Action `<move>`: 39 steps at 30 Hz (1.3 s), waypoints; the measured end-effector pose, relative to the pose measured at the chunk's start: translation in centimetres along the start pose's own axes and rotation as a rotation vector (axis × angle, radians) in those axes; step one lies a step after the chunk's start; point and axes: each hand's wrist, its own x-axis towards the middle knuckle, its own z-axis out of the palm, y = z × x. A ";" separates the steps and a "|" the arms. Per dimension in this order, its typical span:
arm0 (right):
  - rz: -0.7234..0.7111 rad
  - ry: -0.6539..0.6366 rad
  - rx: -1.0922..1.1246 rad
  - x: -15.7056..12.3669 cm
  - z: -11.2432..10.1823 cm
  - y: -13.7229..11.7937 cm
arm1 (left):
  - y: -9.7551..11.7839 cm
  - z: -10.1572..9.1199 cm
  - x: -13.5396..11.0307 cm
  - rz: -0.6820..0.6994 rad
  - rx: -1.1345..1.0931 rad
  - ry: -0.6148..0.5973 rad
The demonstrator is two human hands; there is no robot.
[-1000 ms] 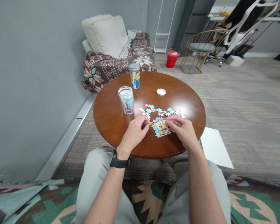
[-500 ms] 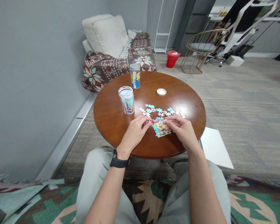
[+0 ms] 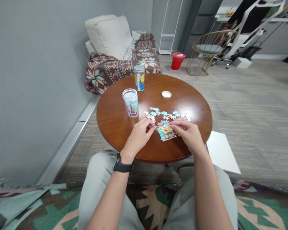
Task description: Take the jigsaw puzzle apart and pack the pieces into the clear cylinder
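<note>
My left hand (image 3: pixel 142 131) pinches a small jigsaw piece (image 3: pixel 156 126), seen almost edge-on, at the left edge of a partly joined jigsaw puzzle (image 3: pixel 167 136). The puzzle shows a yellow cartoon face on a blue ground. On its right side, my right hand (image 3: pixel 186 129) has thumb and fingertips closed at the edge of the yellow face section. Its lower fingers hide the puzzle's right edge. Beyond both hands lie several loose jigsaw pieces (image 3: pixel 164 113), light blue, white and pink, spread in a band.
An open printed can (image 3: pixel 131 105) stands left of the pieces on the round wooden table (image 3: pixel 115 127). Behind it is a lidded can (image 3: pixel 139 80). A round lid (image 3: pixel 166 94) lies toward the back. A white board (image 3: pixel 222 151) is beside the table at right.
The piece in my left hand has turned, from its red face showing to nearly edge-on. My right hand stays almost still at the puzzle.
</note>
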 end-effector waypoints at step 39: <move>0.053 0.032 0.108 0.2 0.2 0.1 | -0.3 -0.4 -0.2 0.018 -0.006 -0.247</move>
